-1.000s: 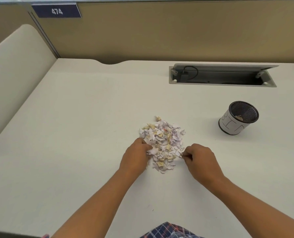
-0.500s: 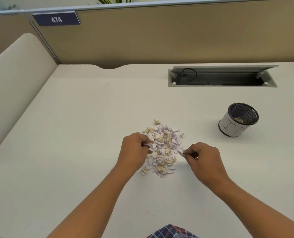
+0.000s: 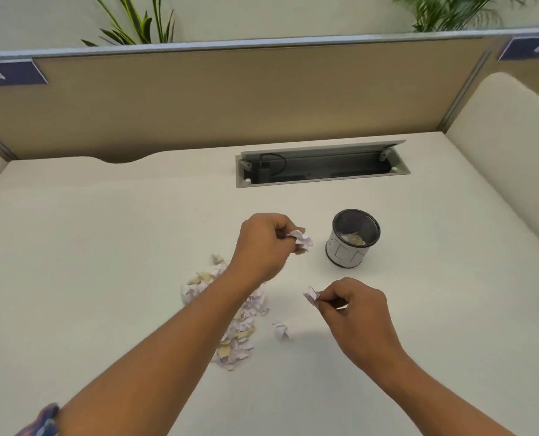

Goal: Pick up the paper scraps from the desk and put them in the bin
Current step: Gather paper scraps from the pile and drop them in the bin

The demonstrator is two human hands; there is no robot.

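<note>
My left hand (image 3: 266, 243) grips a wad of scraps (image 3: 301, 240) just left of the bin (image 3: 353, 239); my right hand (image 3: 353, 309) pinches a scrap (image 3: 311, 294) nearer me.

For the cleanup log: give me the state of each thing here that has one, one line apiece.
left hand: grips a clump of scraps.
right hand: pinches a small scrap.
mesh bin: upright, open-topped, a few scraps inside.
scrap pile: loose on the desk, partly under the left forearm.
stray scrap: lying apart from the pile.
cable hatch: lid open, cable inside.
</note>
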